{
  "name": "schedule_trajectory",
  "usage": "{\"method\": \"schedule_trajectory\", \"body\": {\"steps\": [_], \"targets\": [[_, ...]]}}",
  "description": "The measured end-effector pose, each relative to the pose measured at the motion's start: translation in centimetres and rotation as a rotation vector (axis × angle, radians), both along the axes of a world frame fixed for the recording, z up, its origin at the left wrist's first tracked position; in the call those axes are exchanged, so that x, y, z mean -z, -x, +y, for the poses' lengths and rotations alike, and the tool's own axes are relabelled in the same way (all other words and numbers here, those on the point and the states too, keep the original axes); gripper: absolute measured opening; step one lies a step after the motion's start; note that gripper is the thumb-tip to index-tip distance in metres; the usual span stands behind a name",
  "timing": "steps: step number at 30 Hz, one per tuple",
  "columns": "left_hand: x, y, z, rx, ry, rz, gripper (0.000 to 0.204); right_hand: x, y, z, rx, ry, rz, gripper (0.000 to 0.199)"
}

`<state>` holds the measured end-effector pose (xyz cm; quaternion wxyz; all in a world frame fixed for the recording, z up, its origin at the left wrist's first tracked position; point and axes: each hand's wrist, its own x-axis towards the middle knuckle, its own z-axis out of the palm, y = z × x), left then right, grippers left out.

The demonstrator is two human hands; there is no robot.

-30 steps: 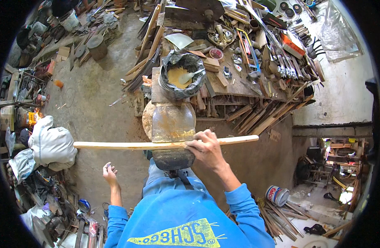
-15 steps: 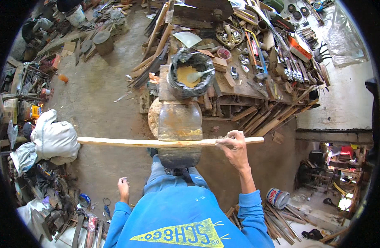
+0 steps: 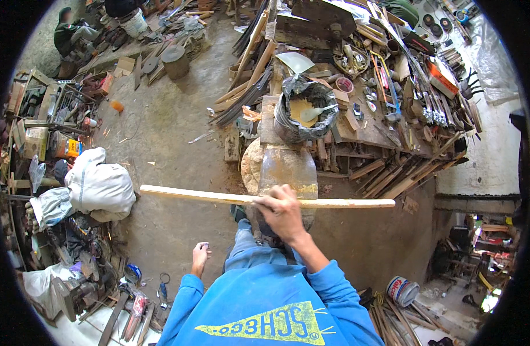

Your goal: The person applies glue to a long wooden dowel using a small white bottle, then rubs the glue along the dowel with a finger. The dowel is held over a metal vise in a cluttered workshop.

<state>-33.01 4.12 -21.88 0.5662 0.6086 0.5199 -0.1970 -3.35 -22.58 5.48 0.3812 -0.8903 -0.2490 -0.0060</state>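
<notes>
A long, thin, pale wooden strip lies crosswise in front of me, over a worn metal-topped stand. My right hand is closed over the strip near its middle, thumb and fingers around its edges and the back of the hand upward. Low on the left, apart from the strip, is my left hand. Its fingers are curled in, and a small pale spot shows at the fingertips; I cannot tell what it is.
Beyond the stand, a bucket lined with a black bag holds yellowish powder and a pale scoop. A cluttered workbench stands at the far right. A stuffed white sack sits left near the strip's end. A person sits far left.
My right hand has slid leftward along the strip, from its right part to near the middle. The strip is slightly more tilted. The whole view has shifted, and the seated person has come into sight.
</notes>
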Motion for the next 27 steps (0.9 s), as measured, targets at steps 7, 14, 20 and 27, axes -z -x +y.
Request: {"method": "schedule_trajectory", "body": {"steps": [7, 14, 20, 27], "targets": [[1.3, 0.2, 0.6, 0.013, -0.002, -0.033, 0.024, -4.3, 1.1, -4.6, 0.124, 0.181, 0.07, 0.048], [2.7, 0.7, 1.8, 0.108, 0.079, 0.074, 0.025, 1.4, 7.9, 1.3, -0.01, 0.347, 0.023, 0.071], [3.0, -1.9, 2.7, 0.127, 0.089, 0.04, 0.026, 0.1, 6.8, -11.2, 0.327, 0.574, 0.006, 0.067], [3.4, -5.6, 2.8, 0.198, 0.069, 0.004, 0.028, -0.1, 6.3, -13.9, 0.527, 0.467, -0.025, 0.065]]}}
